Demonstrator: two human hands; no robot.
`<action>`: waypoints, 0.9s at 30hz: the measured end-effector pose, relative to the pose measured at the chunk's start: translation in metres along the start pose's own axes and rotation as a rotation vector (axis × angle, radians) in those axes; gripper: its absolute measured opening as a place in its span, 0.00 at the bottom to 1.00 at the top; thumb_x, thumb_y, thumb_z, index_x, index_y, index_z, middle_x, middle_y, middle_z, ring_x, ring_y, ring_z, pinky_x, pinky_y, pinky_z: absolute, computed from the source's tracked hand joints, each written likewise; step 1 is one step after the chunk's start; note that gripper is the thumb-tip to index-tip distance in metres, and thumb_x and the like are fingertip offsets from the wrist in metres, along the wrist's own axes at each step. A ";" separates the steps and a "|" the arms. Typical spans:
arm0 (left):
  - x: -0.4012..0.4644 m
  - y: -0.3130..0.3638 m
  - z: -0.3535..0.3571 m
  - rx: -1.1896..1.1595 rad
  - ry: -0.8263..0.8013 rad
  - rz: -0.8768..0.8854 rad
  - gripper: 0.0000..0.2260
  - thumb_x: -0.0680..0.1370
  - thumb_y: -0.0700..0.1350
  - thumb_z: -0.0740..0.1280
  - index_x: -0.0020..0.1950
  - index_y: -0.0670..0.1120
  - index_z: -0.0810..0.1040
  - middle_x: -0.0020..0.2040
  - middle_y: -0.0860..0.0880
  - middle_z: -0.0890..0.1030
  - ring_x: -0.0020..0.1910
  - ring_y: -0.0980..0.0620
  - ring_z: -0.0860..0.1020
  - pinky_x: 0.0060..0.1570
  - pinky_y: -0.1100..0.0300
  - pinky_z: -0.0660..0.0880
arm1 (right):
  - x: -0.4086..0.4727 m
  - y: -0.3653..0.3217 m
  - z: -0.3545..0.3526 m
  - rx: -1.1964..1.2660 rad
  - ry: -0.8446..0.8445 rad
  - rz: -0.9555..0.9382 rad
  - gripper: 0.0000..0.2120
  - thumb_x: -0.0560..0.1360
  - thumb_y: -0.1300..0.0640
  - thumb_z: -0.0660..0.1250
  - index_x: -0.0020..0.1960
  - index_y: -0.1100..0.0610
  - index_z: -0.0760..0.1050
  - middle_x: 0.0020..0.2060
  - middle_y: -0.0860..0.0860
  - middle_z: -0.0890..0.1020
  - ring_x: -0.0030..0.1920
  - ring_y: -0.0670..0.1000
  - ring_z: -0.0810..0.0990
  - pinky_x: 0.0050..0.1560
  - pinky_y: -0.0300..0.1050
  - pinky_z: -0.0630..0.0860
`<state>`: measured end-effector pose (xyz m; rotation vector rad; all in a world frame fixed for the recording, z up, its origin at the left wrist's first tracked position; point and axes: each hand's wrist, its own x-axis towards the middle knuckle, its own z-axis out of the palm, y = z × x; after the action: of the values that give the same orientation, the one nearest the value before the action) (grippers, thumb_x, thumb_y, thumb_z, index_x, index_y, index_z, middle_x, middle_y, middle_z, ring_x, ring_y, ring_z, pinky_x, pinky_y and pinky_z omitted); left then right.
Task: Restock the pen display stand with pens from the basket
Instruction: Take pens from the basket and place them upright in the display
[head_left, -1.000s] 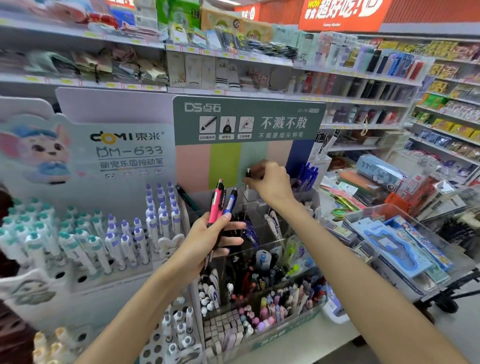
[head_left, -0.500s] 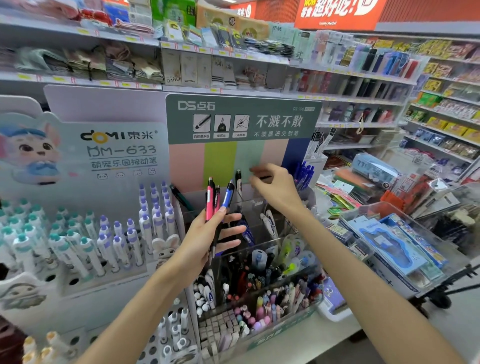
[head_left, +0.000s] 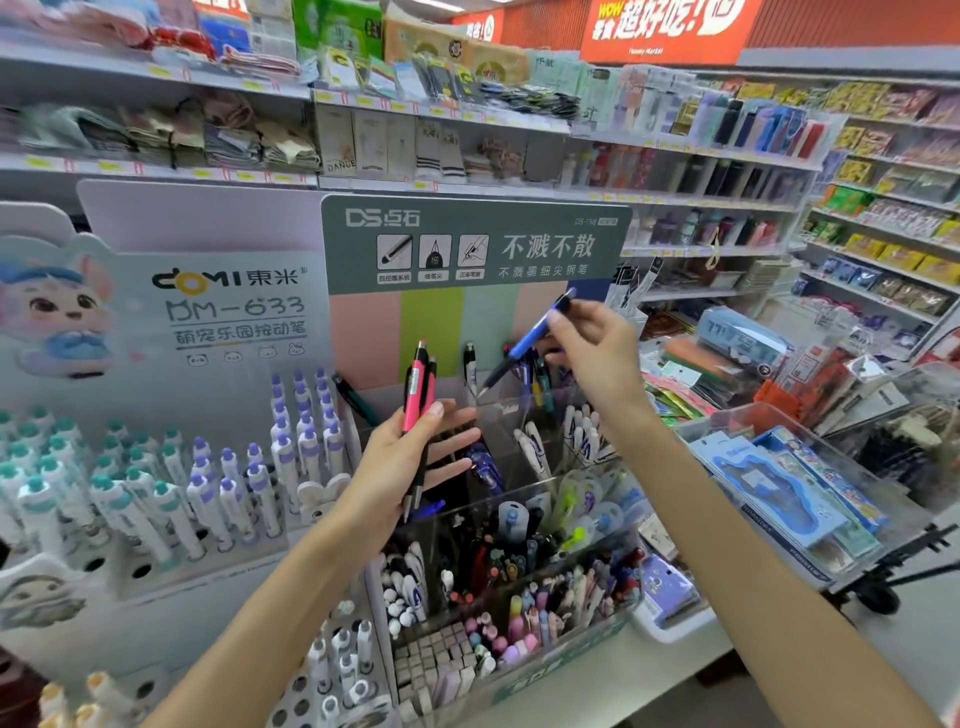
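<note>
My left hand (head_left: 410, 467) holds a pink pen (head_left: 414, 395) and a darker pen upright, thumb pressing them against the palm, other fingers stretched out. It is in front of the clear pen display stand (head_left: 519, 415) with the green header (head_left: 467, 244). My right hand (head_left: 597, 358) pinches a blue pen (head_left: 530, 338) at its upper end. The pen is tilted, tip pointing down-left over the stand's back compartments. A black pen (head_left: 470, 364) and several others stand in those compartments. The clear basket (head_left: 727, 421) is at the right.
A white stand (head_left: 208, 312) with rows of teal and purple capped pens fills the left. The stand's lower compartments (head_left: 519, 571) hold markers, erasers and pens. The basket, holding packaged goods, sits on a black trolley (head_left: 883, 587). Stocked shelves run behind and to the right.
The blue pen has passed from my left hand's bundle to my right hand, which has lifted it above the back compartments. Earlier my right hand set a black pen into the stand.
</note>
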<state>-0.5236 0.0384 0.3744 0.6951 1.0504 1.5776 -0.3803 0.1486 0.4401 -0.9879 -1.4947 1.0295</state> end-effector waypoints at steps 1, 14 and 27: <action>-0.001 0.001 -0.003 -0.005 0.006 -0.005 0.08 0.82 0.44 0.60 0.56 0.44 0.76 0.49 0.48 0.85 0.45 0.52 0.84 0.40 0.59 0.82 | 0.005 -0.001 -0.002 -0.065 0.078 -0.082 0.07 0.77 0.62 0.66 0.54 0.61 0.76 0.45 0.55 0.83 0.41 0.48 0.82 0.39 0.36 0.79; -0.010 0.003 -0.012 0.070 -0.003 -0.059 0.09 0.81 0.47 0.60 0.59 0.46 0.75 0.30 0.53 0.65 0.22 0.60 0.61 0.18 0.69 0.60 | 0.027 0.034 0.049 -0.974 -0.261 -0.153 0.12 0.75 0.56 0.67 0.56 0.60 0.75 0.52 0.60 0.82 0.54 0.62 0.79 0.53 0.54 0.77; -0.011 0.006 -0.009 -0.115 -0.012 -0.142 0.07 0.83 0.45 0.55 0.46 0.44 0.65 0.30 0.52 0.65 0.21 0.58 0.60 0.17 0.68 0.56 | 0.026 0.028 0.042 -0.864 -0.227 -0.081 0.14 0.72 0.50 0.70 0.53 0.57 0.81 0.48 0.56 0.84 0.51 0.59 0.81 0.53 0.52 0.78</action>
<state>-0.5311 0.0248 0.3769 0.5396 0.9701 1.4964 -0.4233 0.1773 0.4159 -1.4038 -2.2212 0.4146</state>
